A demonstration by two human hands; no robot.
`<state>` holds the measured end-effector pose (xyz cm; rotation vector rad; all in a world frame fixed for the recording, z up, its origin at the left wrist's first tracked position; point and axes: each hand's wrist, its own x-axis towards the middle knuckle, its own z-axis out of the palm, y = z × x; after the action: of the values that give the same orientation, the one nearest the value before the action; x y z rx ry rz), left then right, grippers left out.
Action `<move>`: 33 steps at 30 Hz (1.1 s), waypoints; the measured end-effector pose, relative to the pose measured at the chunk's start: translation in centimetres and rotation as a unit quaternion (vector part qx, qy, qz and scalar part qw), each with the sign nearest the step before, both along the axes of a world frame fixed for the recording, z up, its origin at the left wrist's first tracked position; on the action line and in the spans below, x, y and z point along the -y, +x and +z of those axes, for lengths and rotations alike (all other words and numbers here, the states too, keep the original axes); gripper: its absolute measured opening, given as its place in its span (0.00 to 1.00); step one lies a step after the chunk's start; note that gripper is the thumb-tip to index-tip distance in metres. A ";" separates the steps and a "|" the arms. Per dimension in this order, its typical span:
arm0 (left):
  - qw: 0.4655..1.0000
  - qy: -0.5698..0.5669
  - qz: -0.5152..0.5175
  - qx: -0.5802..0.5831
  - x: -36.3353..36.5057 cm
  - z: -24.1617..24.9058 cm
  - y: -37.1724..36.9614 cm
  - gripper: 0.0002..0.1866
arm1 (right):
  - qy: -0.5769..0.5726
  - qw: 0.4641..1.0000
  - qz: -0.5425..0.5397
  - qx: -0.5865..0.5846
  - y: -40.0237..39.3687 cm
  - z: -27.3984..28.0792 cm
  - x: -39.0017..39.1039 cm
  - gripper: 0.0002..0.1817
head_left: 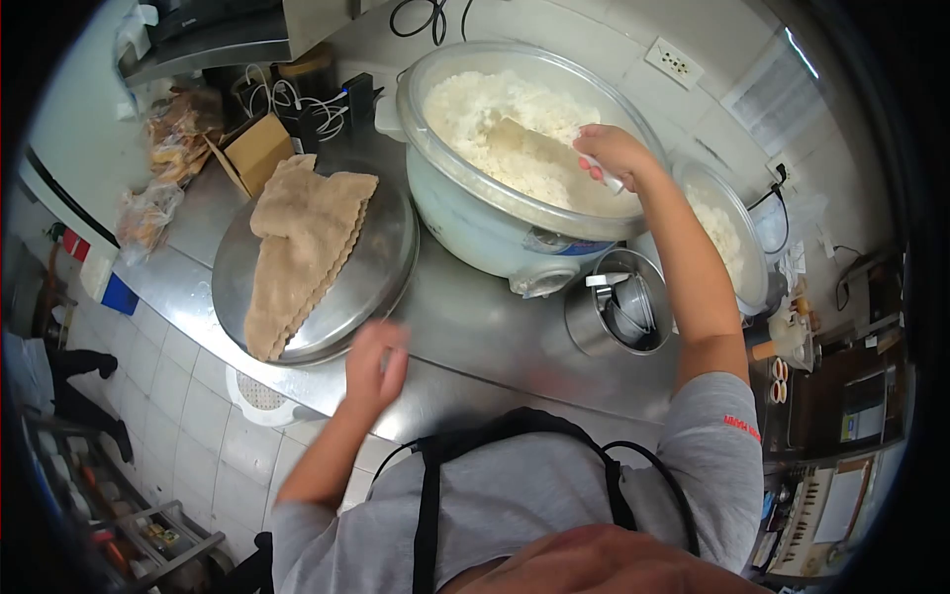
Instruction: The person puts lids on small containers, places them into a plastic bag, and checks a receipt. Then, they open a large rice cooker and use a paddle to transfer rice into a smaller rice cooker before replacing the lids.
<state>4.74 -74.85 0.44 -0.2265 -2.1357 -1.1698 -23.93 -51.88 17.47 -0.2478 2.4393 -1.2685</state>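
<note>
The right hand (616,153) is closed around the white handle of a paddle (539,148), fingers wrapped tight, at about 1 o'clock in the view. The paddle's flat blade runs out from the fist toward 9 o'clock and lies on the rice (495,124), its far end sunk into the heap. The rice fills a big round cooker (475,223) whose pale wall bulges below the rim; the fist sits just over the rim's right-hand edge, so the blade is inside the pot and the handle at its lip.

The left hand (376,366) hangs low near 7 o'clock, over the front edge of the steel counter (475,337). It is blurred; the fingers look loosely curled and I see nothing in them, but how far they are spread I cannot tell. Just up from it, toward 10 o'clock, a round metal lid (381,262) lies flat with a beige towel (302,247) draped over it. The hand is near the lid's rim, not touching it.

At 3 o'clock from the left hand stands a small steel canister (589,327), just below the cooker. A second pot (727,233) with rice stands behind the right forearm.
</note>
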 end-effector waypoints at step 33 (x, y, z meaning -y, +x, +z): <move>0.974 -0.148 0.064 0.158 -9.2 13.0 -26.2 0.14 | 0.436 0.783 -0.246 -0.371 -0.2 -0.3 -36.7 0.17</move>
<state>-21.43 -65.63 13.42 -0.0316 -2.5616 -0.8538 -24.09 -15.18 17.15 0.2236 3.6316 0.0411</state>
